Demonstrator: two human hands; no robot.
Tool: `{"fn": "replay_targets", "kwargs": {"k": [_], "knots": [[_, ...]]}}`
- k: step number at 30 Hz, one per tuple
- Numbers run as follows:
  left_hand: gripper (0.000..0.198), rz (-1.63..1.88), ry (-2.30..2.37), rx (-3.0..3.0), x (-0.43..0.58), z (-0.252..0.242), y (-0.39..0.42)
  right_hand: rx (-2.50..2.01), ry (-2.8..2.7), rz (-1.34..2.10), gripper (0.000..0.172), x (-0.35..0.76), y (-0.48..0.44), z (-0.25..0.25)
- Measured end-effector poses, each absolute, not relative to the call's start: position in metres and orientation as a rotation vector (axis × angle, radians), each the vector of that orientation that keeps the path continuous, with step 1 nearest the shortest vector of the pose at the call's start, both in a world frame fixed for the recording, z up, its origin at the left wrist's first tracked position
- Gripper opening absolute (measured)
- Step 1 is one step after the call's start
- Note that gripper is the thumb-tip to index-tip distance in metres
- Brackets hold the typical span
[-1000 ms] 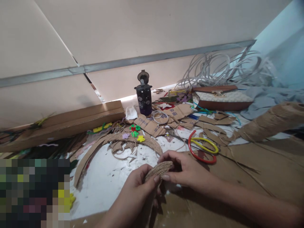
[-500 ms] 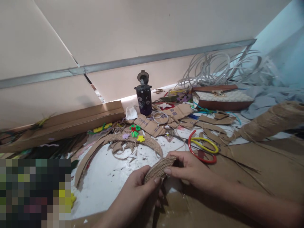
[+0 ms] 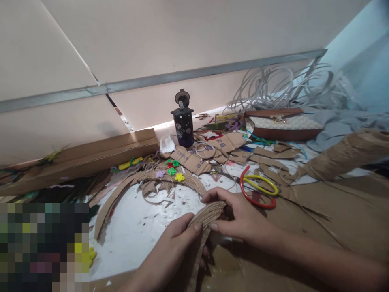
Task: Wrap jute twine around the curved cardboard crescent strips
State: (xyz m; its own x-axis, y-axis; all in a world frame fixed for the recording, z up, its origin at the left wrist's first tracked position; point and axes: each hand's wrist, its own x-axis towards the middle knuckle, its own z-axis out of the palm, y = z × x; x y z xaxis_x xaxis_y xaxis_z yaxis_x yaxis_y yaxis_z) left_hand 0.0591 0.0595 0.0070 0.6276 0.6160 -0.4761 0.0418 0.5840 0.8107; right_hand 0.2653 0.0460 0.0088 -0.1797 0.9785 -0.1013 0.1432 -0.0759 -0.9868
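Note:
Between both hands is a curved cardboard strip wrapped with jute twine [image 3: 209, 213], its lower end bare cardboard. My left hand [image 3: 179, 239] grips it from the left, thumb on top and fingertips underneath. My right hand [image 3: 240, 215] pinches the wrapped end, with thumb near and fingers over the far side. Just beyond lies a similar arc [image 3: 194, 182], partly twine-wrapped, carrying small green, red, purple and yellow flowers [image 3: 179, 177]. Scissors with one red and one yellow handle [image 3: 258, 190] rest beside my right hand.
A dark tumbler with its lid up [image 3: 184, 129] stands at the back, near a cardboard trough [image 3: 121, 150] and printed cardboard scraps [image 3: 191, 160]. On the right are a brown-and-white handbag [image 3: 282, 125], a large twine spool [image 3: 349, 154] and coiled pale strips [image 3: 273, 87].
My right index finger has lifted and stretched further over the strip's far end. The strip has turned slightly, showing more of its wrapped face and bare lower part.

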Motion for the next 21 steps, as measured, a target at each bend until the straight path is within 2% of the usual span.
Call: {"fn": "replay_targets", "kwargs": {"k": [8, 13, 18, 21], "knots": [[0.032, 0.353, 0.829, 0.99, 0.057, 0.002, 0.061, -1.238, -1.345, 1.478, 0.029, 0.263, 0.046, 0.001], [0.031, 0.358, 0.829, 0.952, 0.059, 0.01, 0.059, -1.224, -1.315, 1.523, 0.032, 0.264, 0.046, 0.002], [0.051, 0.531, 0.974, 0.866, 0.046, 0.023, 0.08, -1.171, -1.032, 1.497, 0.036, 0.273, 0.058, 0.006], [0.052, 0.644, 0.995, 1.007, 0.027, 0.02, 0.103, -1.16, -0.839, 1.416, 0.042, 0.279, 0.068, 0.001]]}}
